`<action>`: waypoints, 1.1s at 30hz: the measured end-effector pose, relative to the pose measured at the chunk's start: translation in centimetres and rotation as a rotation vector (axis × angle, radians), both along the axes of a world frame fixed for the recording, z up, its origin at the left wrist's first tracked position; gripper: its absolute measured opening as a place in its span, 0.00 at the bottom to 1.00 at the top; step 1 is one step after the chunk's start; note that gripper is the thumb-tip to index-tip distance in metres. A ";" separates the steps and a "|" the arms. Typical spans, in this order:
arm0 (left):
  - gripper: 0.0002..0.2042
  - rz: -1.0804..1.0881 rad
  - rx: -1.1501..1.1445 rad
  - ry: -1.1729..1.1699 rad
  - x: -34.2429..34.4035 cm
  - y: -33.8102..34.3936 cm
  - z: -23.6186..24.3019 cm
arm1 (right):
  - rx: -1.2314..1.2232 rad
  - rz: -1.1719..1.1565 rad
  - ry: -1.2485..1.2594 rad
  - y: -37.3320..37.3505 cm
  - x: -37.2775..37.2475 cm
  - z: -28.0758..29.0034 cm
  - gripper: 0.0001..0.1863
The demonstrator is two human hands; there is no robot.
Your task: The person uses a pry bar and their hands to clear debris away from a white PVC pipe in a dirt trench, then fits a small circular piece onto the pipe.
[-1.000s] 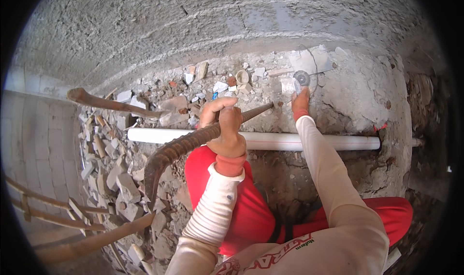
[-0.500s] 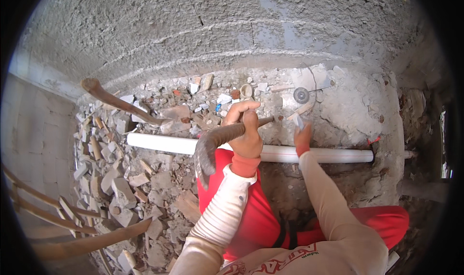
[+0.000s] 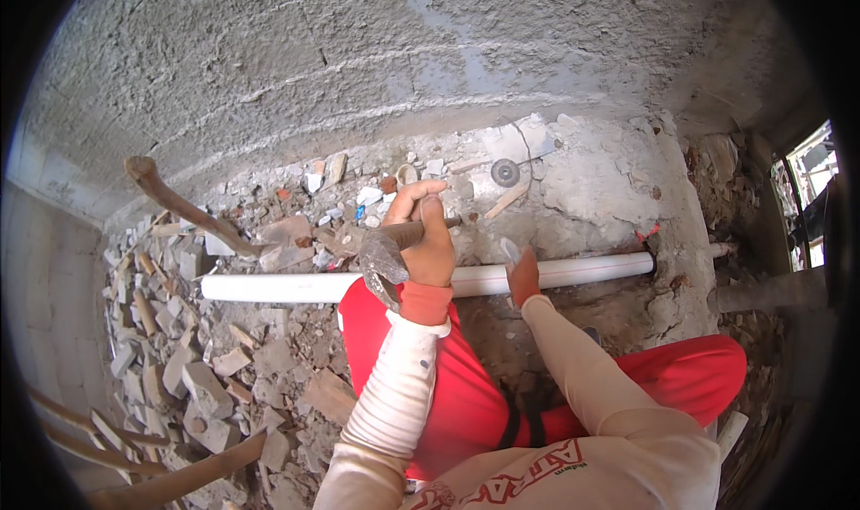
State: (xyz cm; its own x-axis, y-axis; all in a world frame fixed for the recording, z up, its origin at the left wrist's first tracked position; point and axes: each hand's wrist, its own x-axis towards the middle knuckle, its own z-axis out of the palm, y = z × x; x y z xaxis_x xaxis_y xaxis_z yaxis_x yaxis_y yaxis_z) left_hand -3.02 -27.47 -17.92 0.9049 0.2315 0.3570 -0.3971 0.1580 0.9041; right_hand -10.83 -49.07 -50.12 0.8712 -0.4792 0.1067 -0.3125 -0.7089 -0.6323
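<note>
My left hand [image 3: 427,250] is above the white plastic pipe [image 3: 573,271], its fingers wrapped round a curved, rusty-looking metal bar [image 3: 382,263]. The bar's broad, bent end points toward me, and its thin tip pokes out past my fingers on the right. My right hand [image 3: 524,277], in front of the pipe's right half, pinches a small pale piece [image 3: 510,250] whose kind I cannot make out. Red cuffs circle both wrists. The pipe lies across the ground, passing behind my left wrist, its right end at the broken concrete edge.
Broken bricks and rubble [image 3: 206,389] cover the left side. A wooden handle [image 3: 184,207] leans up from the debris, and more wooden poles [image 3: 210,465] lie lower left. A grey disc [image 3: 505,172] rests by the rough wall [image 3: 358,71]. A concrete ledge [image 3: 609,169] stands at the right.
The view has shifted, so the scene sits further left. In my left hand the bar has turned, its bent end now more toward me. My right hand still holds the pale piece.
</note>
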 end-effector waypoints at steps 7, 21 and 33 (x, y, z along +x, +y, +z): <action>0.09 -0.013 -0.071 0.064 -0.1 0.8 0.1 | 0.048 -0.010 -0.021 0.1 11.6 4.4 0.22; 0.08 0.018 0.131 0.047 0.3 -1.2 0.4 | 0.024 -0.045 -0.007 0.1 18.3 3.5 0.25; 0.07 0.128 0.076 0.031 1.3 -0.4 -0.2 | -0.118 -0.067 -0.282 -0.5 5.2 -6.0 0.16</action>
